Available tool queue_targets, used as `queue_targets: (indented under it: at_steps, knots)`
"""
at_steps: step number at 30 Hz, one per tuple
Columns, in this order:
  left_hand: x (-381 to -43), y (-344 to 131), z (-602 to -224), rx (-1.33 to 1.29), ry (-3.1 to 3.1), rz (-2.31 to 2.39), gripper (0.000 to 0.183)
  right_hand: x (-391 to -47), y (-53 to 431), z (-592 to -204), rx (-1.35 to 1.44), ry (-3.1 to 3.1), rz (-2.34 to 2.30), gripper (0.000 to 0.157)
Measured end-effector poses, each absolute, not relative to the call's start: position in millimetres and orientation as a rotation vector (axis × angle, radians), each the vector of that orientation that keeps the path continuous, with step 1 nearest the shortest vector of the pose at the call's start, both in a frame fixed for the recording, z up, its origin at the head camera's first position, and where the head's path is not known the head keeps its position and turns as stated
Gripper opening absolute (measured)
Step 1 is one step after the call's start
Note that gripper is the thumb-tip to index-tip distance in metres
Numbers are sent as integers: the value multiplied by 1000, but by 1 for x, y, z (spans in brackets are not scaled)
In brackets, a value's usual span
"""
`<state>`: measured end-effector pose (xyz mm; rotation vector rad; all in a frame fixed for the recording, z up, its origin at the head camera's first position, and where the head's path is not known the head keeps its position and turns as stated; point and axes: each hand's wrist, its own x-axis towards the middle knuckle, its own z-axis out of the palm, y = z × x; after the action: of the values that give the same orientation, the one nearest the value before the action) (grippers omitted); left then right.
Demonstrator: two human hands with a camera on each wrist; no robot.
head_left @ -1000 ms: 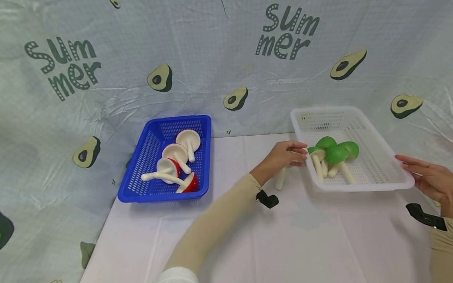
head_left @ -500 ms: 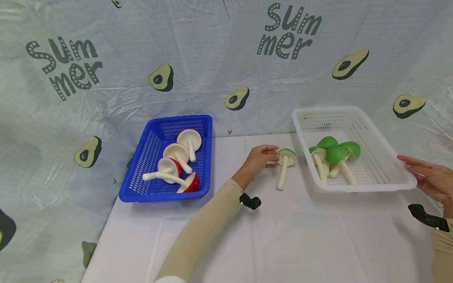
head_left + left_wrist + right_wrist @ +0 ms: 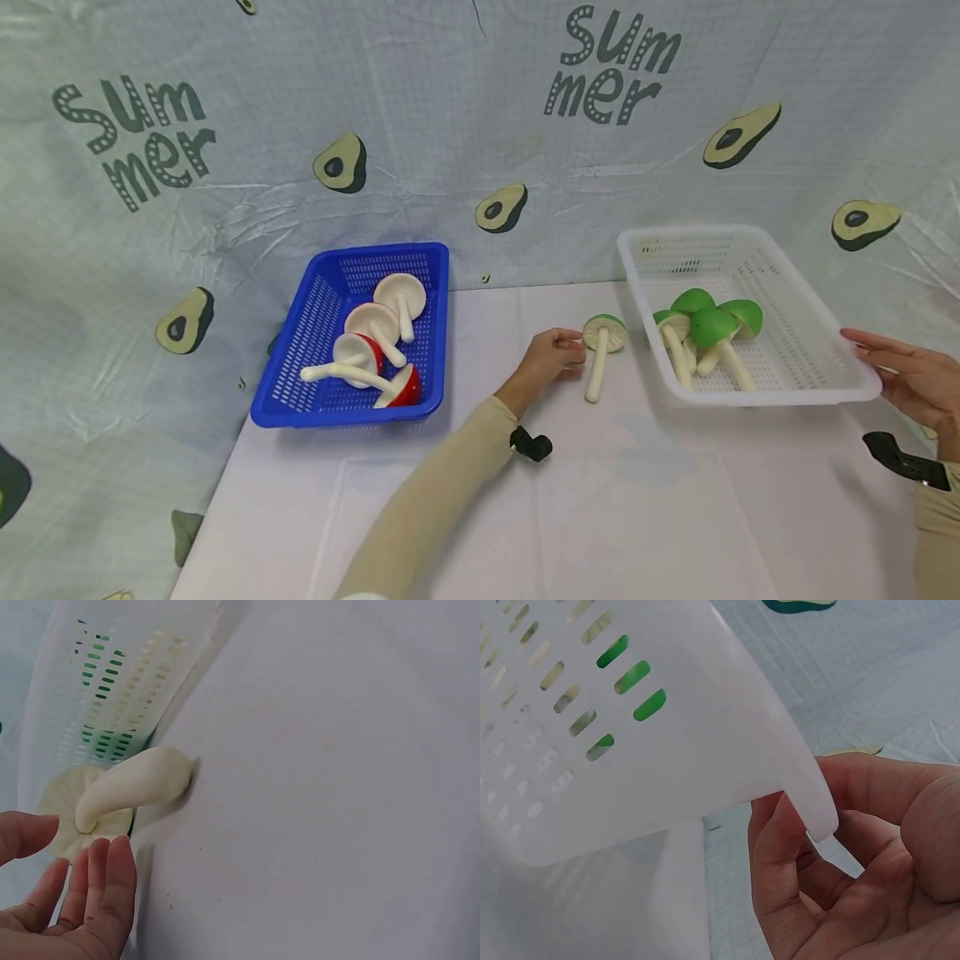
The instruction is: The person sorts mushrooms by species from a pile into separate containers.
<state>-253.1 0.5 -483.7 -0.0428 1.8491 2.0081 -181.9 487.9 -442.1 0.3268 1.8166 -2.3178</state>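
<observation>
A toy mushroom [image 3: 602, 346] with a green cap and pale stem lies on the table, just left of the white plastic basket [image 3: 810, 329]. My left hand [image 3: 550, 361] is beside the mushroom's cap, holding nothing. In the left wrist view, its thumb and fingers are apart around the near side of the mushroom [image 3: 142, 784]; whether they touch it I cannot tell. My right hand [image 3: 917, 379] pinches the basket's right rim, thumb above and fingers curled below, as the right wrist view shows. Several green-capped mushrooms [image 3: 714, 327] lie at the basket's left side.
A blue plastic basket [image 3: 437, 333] stands at the left of the table [image 3: 600, 517], holding several red-capped toy mushrooms [image 3: 405, 387]. Behind the table hangs a pale cloth [image 3: 420, 108] printed with avocados and lettering.
My left hand has drawn back leftward from the white basket's left edge, then a little lower, uncovering the mushroom on the table. My right hand has stayed on the rim.
</observation>
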Motion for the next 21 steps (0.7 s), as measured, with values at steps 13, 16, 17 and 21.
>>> queue_targets:
  at_steps: [13, 16, 17, 21]
  knots:
    - [-246, 16, -492, 80, 2163, 1828, 37, -183, 491, -446, 321, 1816, -2328, 33]
    - [-243, 19, -491, 84, 2212, 1772, 39, -183, 491, -447, 329, 1821, -2323, 33]
    - [-242, 21, -491, 85, 2225, 1752, 40, -183, 491, -447, 329, 1824, -2321, 33]
    - [-239, 24, -488, 94, 2278, 1669, 42, -183, 492, -447, 326, 1825, -2316, 34]
